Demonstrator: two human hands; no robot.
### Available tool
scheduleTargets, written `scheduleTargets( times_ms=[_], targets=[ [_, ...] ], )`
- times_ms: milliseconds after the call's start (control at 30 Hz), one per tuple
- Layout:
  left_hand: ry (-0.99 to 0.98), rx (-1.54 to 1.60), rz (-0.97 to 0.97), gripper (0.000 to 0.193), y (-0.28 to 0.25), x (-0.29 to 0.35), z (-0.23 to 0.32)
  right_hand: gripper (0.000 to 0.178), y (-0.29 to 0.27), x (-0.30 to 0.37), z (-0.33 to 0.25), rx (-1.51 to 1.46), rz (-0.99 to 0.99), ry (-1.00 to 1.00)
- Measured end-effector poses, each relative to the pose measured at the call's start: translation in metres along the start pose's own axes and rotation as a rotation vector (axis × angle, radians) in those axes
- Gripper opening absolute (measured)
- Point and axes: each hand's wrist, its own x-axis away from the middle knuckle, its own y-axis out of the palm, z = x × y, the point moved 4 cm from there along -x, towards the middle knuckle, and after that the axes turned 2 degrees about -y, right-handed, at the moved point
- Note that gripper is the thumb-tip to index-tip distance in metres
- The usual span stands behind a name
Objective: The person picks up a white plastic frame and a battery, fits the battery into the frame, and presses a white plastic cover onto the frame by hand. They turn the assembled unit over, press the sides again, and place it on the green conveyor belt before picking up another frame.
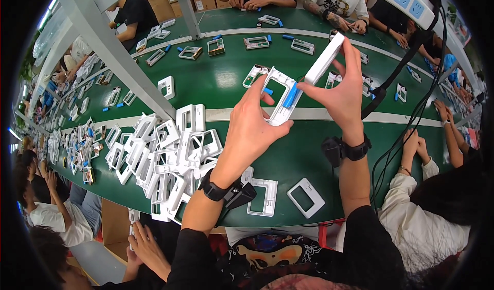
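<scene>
"White frame (280,116), open through its middle: where does it lie relative to the hands?"

"Raised above the green bench (206,84), in the left hand (249,128), which grips it along the left side, with the thumb at the near end. The right hand (342,97) stands to its right."

"Is the right hand unoccupied?"

"No; it clasps a white shell (325,59), seen nearly edge-on, fingers along the outer side and thumb toward the lower end."

"How do the long axes run?"

"The frame's runs away from the wearer, its far end leaning slightly right. The shell's slopes more strongly, from upper right to lower left, its lower end directed at the frame's right side. The two appear apart, though their separation in depth cannot be told."

"And the blue cylinder (292,95)?"

"It lies along the frame's right-hand rail, roughly parallel with the frame's long axis. The right thumb is the nearer, its tip beside the cylinder's upper end; contact cannot be confirmed."

"Which relation appears decisive?"

"Probably the angle between the two pieces: frame at left, its hollow face toward the viewer; shell at right, turned on edge; the cylinder on the side where they come closest."
</scene>
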Motion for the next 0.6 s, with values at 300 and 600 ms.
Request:
scheduleTargets(
  times_ms=[300,600],
  targets=[
    [-0.043,0.064,-0.051,0.088,-0.001,-0.005,-0.007,0.105,-0.002,-0.001,0.003,-0.03,0.033,0.017],
    [-0.07,0.152,-0.435,0.088,0.015,-0.008,-0.036,0.103,0.001,-0.004,0.016,-0.247,-0.125,0.023]
  ],
)
